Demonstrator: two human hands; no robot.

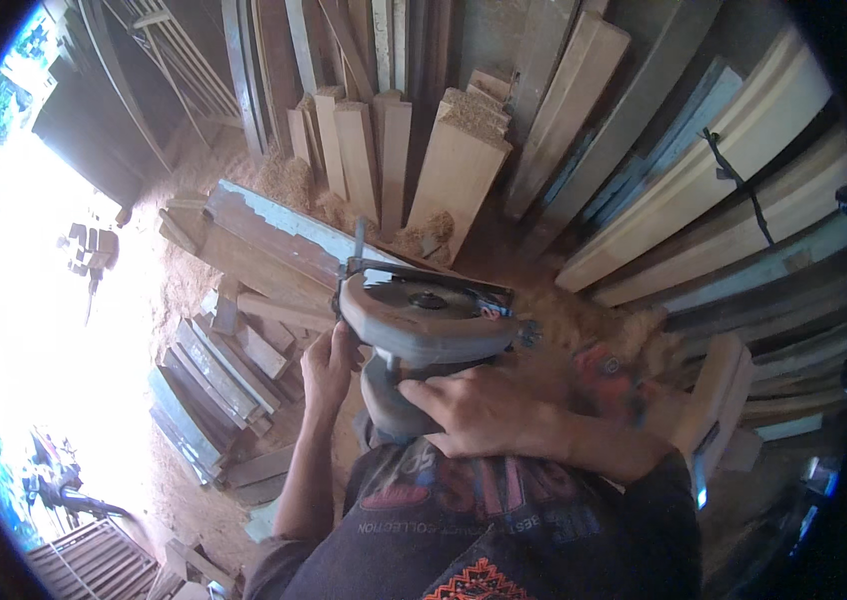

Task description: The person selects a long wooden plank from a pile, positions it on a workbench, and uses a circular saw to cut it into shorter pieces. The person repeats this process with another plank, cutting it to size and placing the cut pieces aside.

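Close in front of my body is a circular saw (pixel 429 340) with a grey blade guard, its round toothed blade (pixel 434 297) facing up. My right hand (pixel 474 408) lies closed around the saw's rear part, the grip itself mostly hidden under the fingers. At the saw's left edge, my left hand (pixel 332 365) pinches the rim near the base plate, thumb uppermost. Just beyond the saw lies a long board (pixel 274 235) with flaking pale-blue paint, running to the upper left.
Upright planks (pixel 459 165) with sawdust on them stand against the back. Long curved boards (pixel 704 190) lean at the right. A blurred red tool (pixel 604 368) lies right of the saw. Offcuts (pixel 214 375) are piled on the left, on a sawdust-covered floor (pixel 184 290).
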